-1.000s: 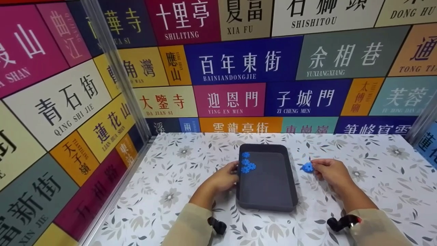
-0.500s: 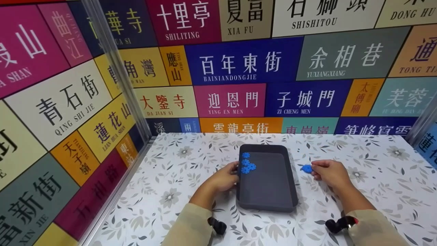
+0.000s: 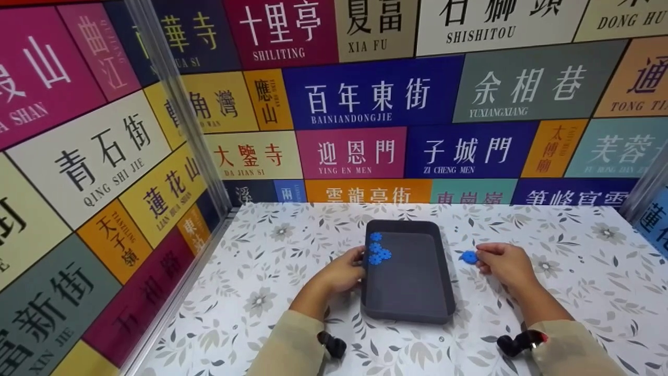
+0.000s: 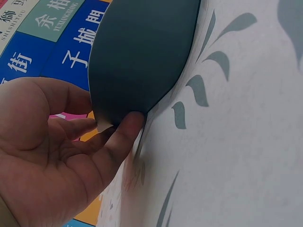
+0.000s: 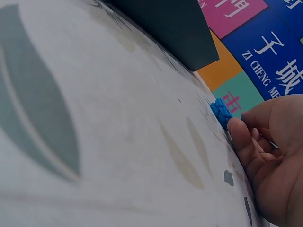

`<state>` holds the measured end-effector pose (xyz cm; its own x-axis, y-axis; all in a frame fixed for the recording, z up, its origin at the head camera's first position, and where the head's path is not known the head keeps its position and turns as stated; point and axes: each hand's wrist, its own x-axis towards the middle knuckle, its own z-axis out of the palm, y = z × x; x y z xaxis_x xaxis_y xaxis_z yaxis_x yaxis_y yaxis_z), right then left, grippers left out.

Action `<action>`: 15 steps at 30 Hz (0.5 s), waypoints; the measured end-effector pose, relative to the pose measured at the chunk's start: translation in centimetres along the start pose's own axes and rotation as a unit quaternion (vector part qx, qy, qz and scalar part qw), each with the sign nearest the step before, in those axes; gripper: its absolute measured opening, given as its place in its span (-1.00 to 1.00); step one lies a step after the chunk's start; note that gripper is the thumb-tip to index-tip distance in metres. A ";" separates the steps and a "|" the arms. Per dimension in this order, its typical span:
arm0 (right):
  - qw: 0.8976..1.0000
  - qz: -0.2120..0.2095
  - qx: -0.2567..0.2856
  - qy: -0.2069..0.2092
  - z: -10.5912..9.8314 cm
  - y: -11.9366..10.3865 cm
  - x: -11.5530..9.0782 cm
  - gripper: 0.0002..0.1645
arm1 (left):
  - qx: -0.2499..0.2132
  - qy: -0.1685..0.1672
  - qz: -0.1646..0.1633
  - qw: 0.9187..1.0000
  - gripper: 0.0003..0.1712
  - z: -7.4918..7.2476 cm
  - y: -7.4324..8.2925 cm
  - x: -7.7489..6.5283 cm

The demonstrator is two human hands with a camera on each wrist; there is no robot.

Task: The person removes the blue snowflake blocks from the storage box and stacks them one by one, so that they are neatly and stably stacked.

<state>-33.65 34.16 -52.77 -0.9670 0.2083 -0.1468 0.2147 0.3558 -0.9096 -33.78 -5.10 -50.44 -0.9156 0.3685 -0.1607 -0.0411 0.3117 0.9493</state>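
The left hand (image 3: 345,269) holds the dark grey tray (image 3: 407,292) by its left wall. Up close in the left wrist view, its fingers (image 4: 128,130) meet the tray's outer wall (image 4: 142,52) and rim near a corner. Inside the tray, several blue notched plastic discs (image 3: 380,253) lie along the left side near the back. To the right of the tray, the right hand (image 3: 503,263) pinches blue notched discs (image 3: 469,257) with its thumb and index finger, low over the table. They look stacked in the right wrist view, beside the fingertips (image 5: 236,126).
A white table (image 3: 261,250) with a leaf and flower print spreads around the tray. Behind and at the left stand walls of coloured name panels (image 3: 373,99). A clear corner post (image 3: 180,94) rises at left. Black wrist devices (image 3: 514,344) sit at both sleeves.
The blue discs at the right hand have tipped flatter, and that hand has shifted very slightly. The left hand and the tray stay in place.
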 end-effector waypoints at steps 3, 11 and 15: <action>1.000 -0.001 0.001 0.007 0.1 -0.1 0.0 -0.41 | 0.002 0.000 0.004 1.000 -0.08 0.0 -0.1 0.0; 0.999 -0.016 0.050 0.010 1.0 -1.6 -0.8 -0.44 | -0.010 -0.003 -0.001 1.000 -0.08 0.1 -0.1 0.0; 0.996 -0.033 0.082 -0.008 1.9 -2.9 -1.5 -0.65 | -0.009 -0.002 -0.004 1.000 -0.05 0.0 0.0 0.0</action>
<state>-33.11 31.10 -50.69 -0.9807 0.1741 -0.0890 0.1261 0.2152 -0.9684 -33.77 -5.07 -50.45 -0.9139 0.3687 -0.1697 -0.0564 0.2986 0.9527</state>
